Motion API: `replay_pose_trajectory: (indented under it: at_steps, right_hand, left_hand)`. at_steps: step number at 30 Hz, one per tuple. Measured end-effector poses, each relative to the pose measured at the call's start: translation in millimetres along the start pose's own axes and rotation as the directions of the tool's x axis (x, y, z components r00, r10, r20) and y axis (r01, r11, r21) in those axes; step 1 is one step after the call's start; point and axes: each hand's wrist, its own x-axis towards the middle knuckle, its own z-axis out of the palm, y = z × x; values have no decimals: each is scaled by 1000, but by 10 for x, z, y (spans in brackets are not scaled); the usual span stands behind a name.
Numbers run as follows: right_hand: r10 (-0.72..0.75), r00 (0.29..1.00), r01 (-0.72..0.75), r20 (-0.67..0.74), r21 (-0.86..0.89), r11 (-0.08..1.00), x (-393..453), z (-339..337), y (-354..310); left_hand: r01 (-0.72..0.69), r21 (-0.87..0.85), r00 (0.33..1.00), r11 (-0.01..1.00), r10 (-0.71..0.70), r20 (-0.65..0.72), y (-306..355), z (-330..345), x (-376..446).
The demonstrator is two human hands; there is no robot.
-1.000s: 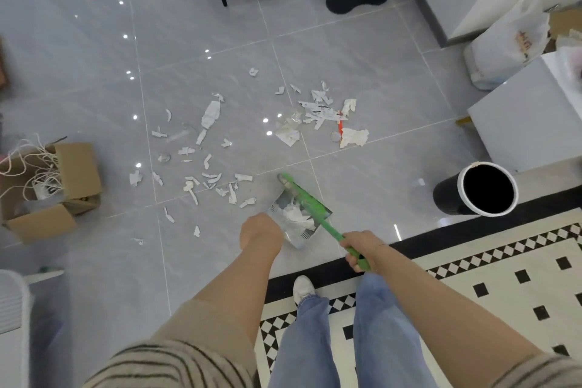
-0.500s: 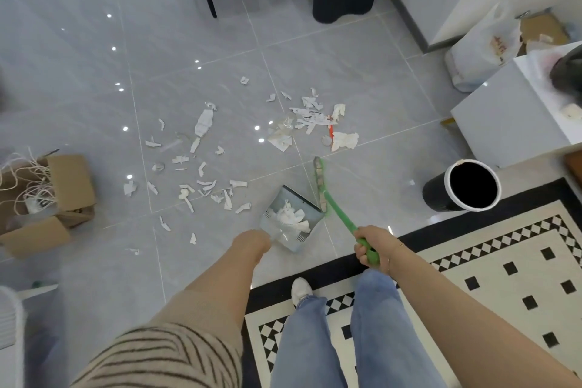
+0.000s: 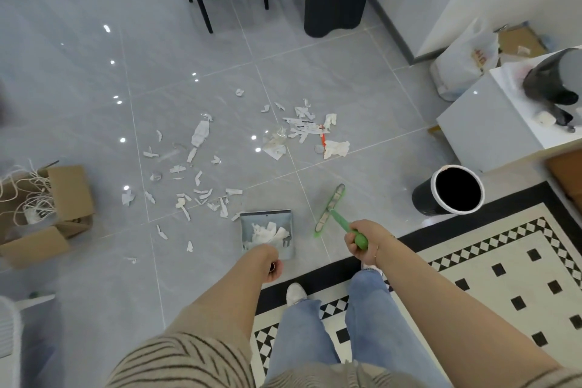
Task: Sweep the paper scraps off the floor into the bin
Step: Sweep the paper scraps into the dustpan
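1. Head view is showing the grey tiled floor (image 3: pixel 330 88) carrying most of the mess, with the patterned rug (image 3: pixel 504 277) lying under the person's feet.
2. Standing open-mouthed at the rug's edge, the black bin (image 3: pixel 453 190) is waiting well apart from the scraps, probably so the pan can be carried over and tipped.
3. Sitting flat just ahead of the feet, the grey dustpan (image 3: pixel 267 231) is facing the litter with its lip, already holding a small crumpled white heap.
4. Gripping the pan's handle, the left hand (image 3: pixel 267 263) is keeping the pan steady, its fingers curled round the grip.
5. Wrapping the green brush (image 3: pixel 333 214) handle, the right hand (image 3: pixel 365 238) is holding the head just right of the pan.
6. Lying scattered ahead of the pan, the paper scraps (image 3: pixel 201 186) are looking white, torn and thin, some long strips, some tiny flecks, in two loose clusters.
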Motion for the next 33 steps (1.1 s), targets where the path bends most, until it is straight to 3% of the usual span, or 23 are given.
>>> replay_pose_trajectory:
  at_steps: [19,26,33]
  right_hand:
    - [-101,994,88,50,207,974,-632,-475,204]
    - [-115,992,99,47,257,961,-881,-770,462]
    - [-120,990,96,69,281,955,-984,-1118,523]
  left_hand:
    - [-319,-40,947,947,317,-52,-425,279,-582]
    - [-366,86,925,927,372,-77,-507,426,-742]
    - [-413,68,904,908,418,-90,-752,639,-918]
